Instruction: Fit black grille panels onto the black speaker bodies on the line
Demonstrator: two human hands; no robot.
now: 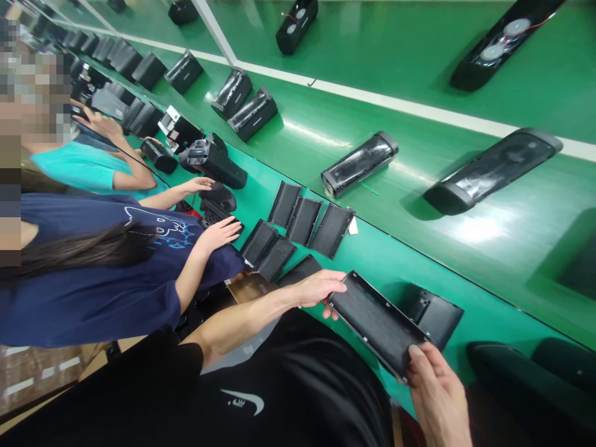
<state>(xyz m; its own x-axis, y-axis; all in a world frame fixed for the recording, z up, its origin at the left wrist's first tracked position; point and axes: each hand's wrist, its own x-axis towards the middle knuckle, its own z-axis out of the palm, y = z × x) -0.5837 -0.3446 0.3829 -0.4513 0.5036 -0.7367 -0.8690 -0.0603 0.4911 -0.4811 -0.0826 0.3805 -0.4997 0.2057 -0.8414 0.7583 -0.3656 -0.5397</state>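
Left-hand grip (321, 288) and right-hand grip (436, 385) each pinch one end of a long, black plastic panel (379, 326), with the thumbs on top. The panel is held up over the bench, hollow side showing, with little bright spots along its rim. It is not set down, so I think the work on this one is not finished. At least six more thin, black plastic panels (331, 230) lie on the bench near the left-hand grip. I cannot tell which are done and which are left. A bent, black plastic shell (437, 316) sits just behind the held panel, partly hidden.

Under these things is a smooth, green bench (377, 267). Beside it is a wide, shiny green strip (410, 242) with a long white line (372, 99). Black, speaker-like boxes (493, 171) lie there, some well apart and some close together. On the left, a person in a dark blue shirt (93, 267) has hands near black parts, and a person in a turquoise shirt (84, 167) is farther along.
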